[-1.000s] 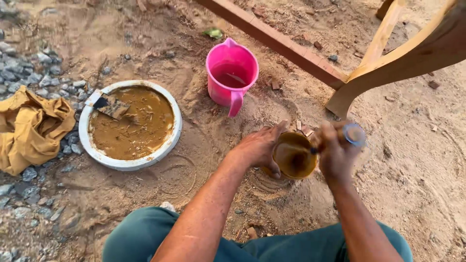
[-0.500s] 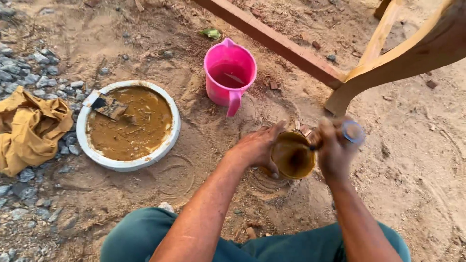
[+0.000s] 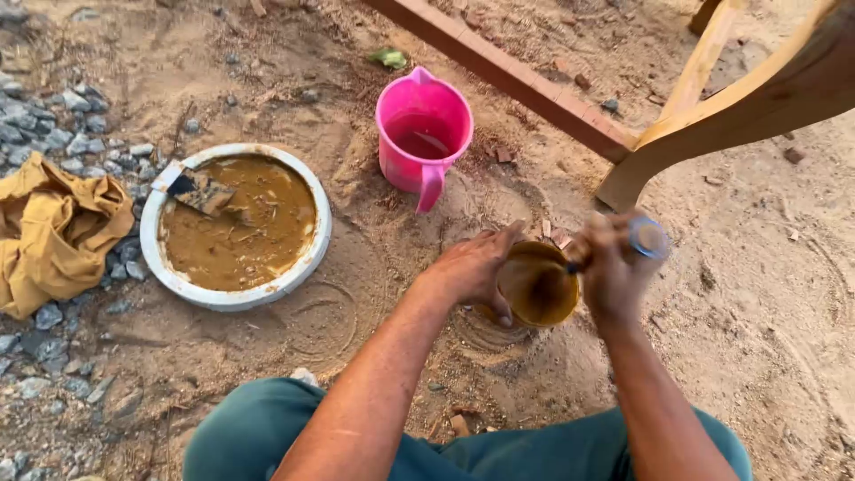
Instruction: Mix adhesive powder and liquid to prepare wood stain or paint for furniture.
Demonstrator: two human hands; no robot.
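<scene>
Left hand: the left hand (image 3: 472, 272) lies curled over the near-left rim of a small round brown-coated pot (image 3: 537, 287), fingers bent against the rim and the thumb down its outer wall; it grips the pot.
Right hand: the right hand (image 3: 614, 272) is closed in a loose fist round a thin stick-like tool with a blue round end (image 3: 647, 238); the hand is blurred, so the exact hold of the fingers cannot be told.
Tool: its blue end stands out above the right hand, its lower part points down towards the pot's right rim; whether the tip touches the contents cannot be told.
Pot: stands on the sandy ground (image 3: 766, 321) between the two hands, just ahead of the person's knees; it holds a brown muddy liquid, and ring-shaped marks show in the sand around its base.
Legs: dark green trousers (image 3: 267, 432) fill the lower edge, both forearms reaching out over them.
Jug: a pink plastic jug with a handle (image 3: 422, 134) stands upright beyond the pot, near but apart from it, handle turned towards the person.
Basin: a wide, shallow white-rimmed round basin (image 3: 313, 254) lies to the left, well apart from the pot, filled with brown muddy liquid.
Trowel: a flat dark blade (image 3: 201, 190) rests in the basin at its far-left rim, partly sunk in the mud.
Cloth: a crumpled mustard-yellow cloth (image 3: 53, 232) lies left of the basin on grey gravel stones (image 3: 44, 134).
Timber: a reddish-brown wooden beam (image 3: 517, 80) runs slantwise behind the jug; a pale curved wooden frame (image 3: 748, 107) meets it at upper right.
</scene>
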